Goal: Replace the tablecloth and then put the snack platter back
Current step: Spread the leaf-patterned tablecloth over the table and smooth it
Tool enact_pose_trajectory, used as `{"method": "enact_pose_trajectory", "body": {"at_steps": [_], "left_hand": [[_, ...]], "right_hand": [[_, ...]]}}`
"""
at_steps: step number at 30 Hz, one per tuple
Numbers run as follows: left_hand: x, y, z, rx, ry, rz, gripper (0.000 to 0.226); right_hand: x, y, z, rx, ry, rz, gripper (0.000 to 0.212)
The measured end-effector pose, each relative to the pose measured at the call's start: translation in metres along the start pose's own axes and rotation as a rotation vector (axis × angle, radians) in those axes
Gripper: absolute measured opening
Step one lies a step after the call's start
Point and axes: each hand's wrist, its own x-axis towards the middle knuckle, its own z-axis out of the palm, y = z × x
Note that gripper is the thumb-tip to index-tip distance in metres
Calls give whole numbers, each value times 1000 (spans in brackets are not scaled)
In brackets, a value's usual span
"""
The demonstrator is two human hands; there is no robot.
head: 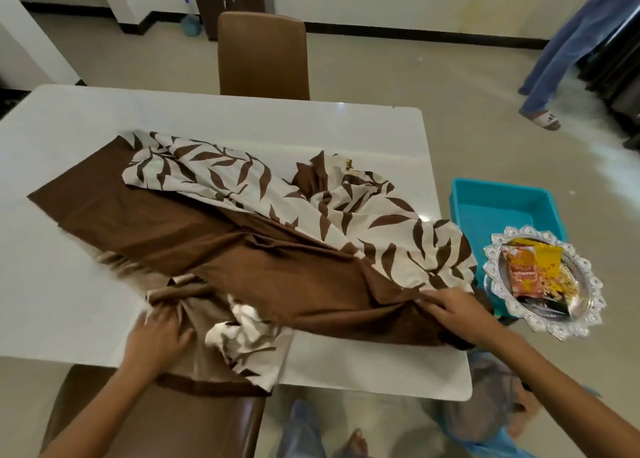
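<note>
A brown tablecloth (pixel 180 229) with a cream leaf-print side (pixel 346 215) lies crumpled and partly unfolded across the white table (pixel 69 284). My left hand (pixel 159 333) grips a bunched part of the cloth near the table's front edge. Near the table's right edge, my right hand (pixel 450 308) pinches a brown fold. The snack platter (pixel 543 279), a silver scalloped tray with red and yellow snack packets, rests off the table at the right, on the corner of a teal bin.
The teal plastic bin (pixel 498 201) stands beside the table's right side. One brown chair (pixel 263 56) is at the far side, another (pixel 156 419) right below me. A person's legs (pixel 561 52) stand at the far right. A dark cabinet (pixel 232 0) is against the wall.
</note>
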Motion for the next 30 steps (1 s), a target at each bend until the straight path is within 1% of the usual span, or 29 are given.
{"method": "enact_pose_trajectory", "body": {"at_steps": [1, 2, 3, 4, 5, 6, 7, 8, 9, 10, 11, 12, 13, 14, 15, 18, 21, 23, 26, 28, 30], "left_hand": [[-1, -1, -9, 21, -6, -77, 59], [-2, 3, -20, 4, -31, -112, 52], [-6, 14, -32, -59, -44, -156, 47], [-12, 31, -41, -114, 19, -155, 41], [-18, 52, -44, -130, 114, -119, 36], [-25, 75, -44, -156, 215, -67, 35], [-33, 97, -39, -180, 281, -20, 43], [-41, 118, -31, -198, 303, -7, 64], [-47, 136, -17, -236, 268, -13, 90], [-52, 151, -2, -303, 214, -54, 109], [-57, 164, 11, -385, 208, -99, 114], [-61, 174, 17, -492, 192, -151, 111], [-62, 179, 21, -593, 156, -194, 104], [-61, 182, 23, -681, 116, -222, 97], [-56, 183, 24, -730, 114, -244, 92], [-34, 173, 30, -714, 164, -298, 83], [-2, 144, 37, -641, 246, -293, 80], [16, 122, 37, -598, 274, -239, 80], [32, 91, 36, -573, 294, -120, 77], [44, 67, 36, -603, 344, -74, 76], [59, 37, 34, -581, 370, -28, 71]], "right_hand": [[-7, 3, 12, -26, -63, 3, 28], [-15, 3, 23, -66, -134, -13, 35], [-21, 4, 34, -121, -199, -41, 48], [-26, 4, 41, -181, -260, -79, 60], [-31, 4, 44, -236, -319, -101, 68], [-33, 4, 43, -288, -371, -121, 74], [-34, 6, 40, -318, -405, -127, 79], [-33, 7, 36, -308, -406, -128, 82], [-30, 7, 33, -257, -369, -105, 81], [-25, 7, 32, -175, -281, -70, 76], [-19, 5, 33, -106, -151, -34, 72], [-10, 4, 39, -60, 10, -9, 73], [2, 2, 48, -31, 166, 20, 81], [15, -3, 58, -18, 268, 60, 86], [27, -11, 68, -15, 314, 105, 85], [59, -39, 99, -65, 286, 167, 80], [85, -63, 113, -95, 332, 159, 79], [108, -84, 112, -109, 356, 112, 79], [145, -114, 117, -166, 320, 31, 79], [163, -120, 127, -219, 285, 39, 80], [176, -113, 132, -268, 250, 87, 79]]}}
